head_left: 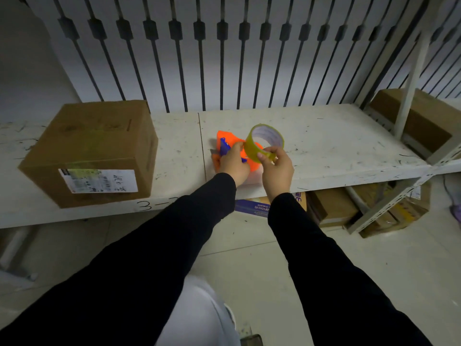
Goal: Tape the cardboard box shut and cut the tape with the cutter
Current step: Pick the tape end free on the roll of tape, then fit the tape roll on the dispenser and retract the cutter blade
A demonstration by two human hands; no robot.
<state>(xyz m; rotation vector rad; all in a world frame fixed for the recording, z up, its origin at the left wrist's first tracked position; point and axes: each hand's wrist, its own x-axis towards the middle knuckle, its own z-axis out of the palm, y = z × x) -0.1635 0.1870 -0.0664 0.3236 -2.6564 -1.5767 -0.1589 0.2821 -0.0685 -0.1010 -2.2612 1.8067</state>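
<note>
Showing both hands at work over a scuffed white shelf (324,136), seen from the head camera; the right hand (277,168) pinches the lower rim of a yellowish tape roll (264,142), thumb on the outer face and fingers curled behind, so that the roll stands nearly upright with its open core facing the viewer; the left hand (233,162) is closed around an orange tape cutter (225,137) with a blue part (224,147), which sits on the shelf just left of and behind the roll; roll and cutter overlap in the view, and whether they touch cannot be told. The cardboard box (92,151) rests on the same shelf, well apart to the left of both hands; its top flaps lie flat and a white printed label (98,181) with handwriting is stuck to its near face. Both forearms wear black sleeves (324,258). Dark vertical bars (199,58) stand behind the shelf; further brown boxes (331,204) lie under it at the right, and another box (424,118) sits on a neighbouring shelf at far right.
</note>
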